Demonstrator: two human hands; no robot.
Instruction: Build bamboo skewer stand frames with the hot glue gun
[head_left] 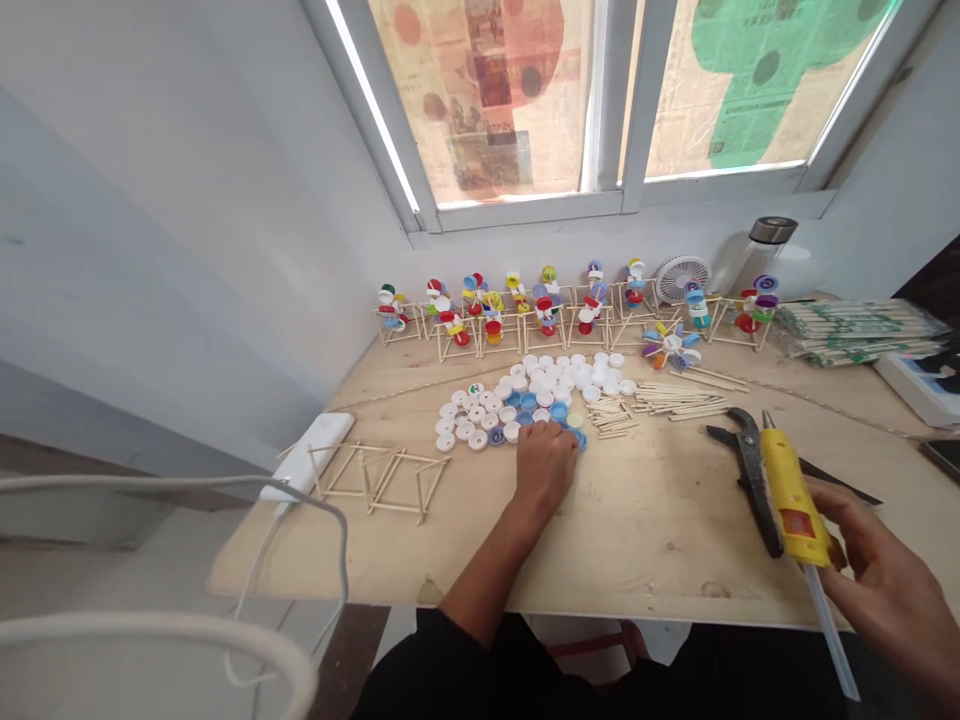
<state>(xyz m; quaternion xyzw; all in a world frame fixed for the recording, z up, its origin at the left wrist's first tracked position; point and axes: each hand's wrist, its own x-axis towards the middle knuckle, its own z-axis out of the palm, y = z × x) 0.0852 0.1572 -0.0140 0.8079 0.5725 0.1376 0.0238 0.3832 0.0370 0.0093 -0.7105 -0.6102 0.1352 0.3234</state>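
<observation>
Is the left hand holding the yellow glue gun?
No, the right hand holds the glue gun, while the left hand is down at the caps.

Midway between the desk's (pixel 630 540) left and right edges, the left hand (pixel 547 465) hides its own fingertips and anything pinched. The right hand (pixel 885 575) masks the glue gun's (pixel 793 495) handle. Toward the desk's right edge (itself out of frame), a dark flat device (pixel 943 460) is cut off; the window newsprint (pixel 491 100) is illegibly small.
</observation>
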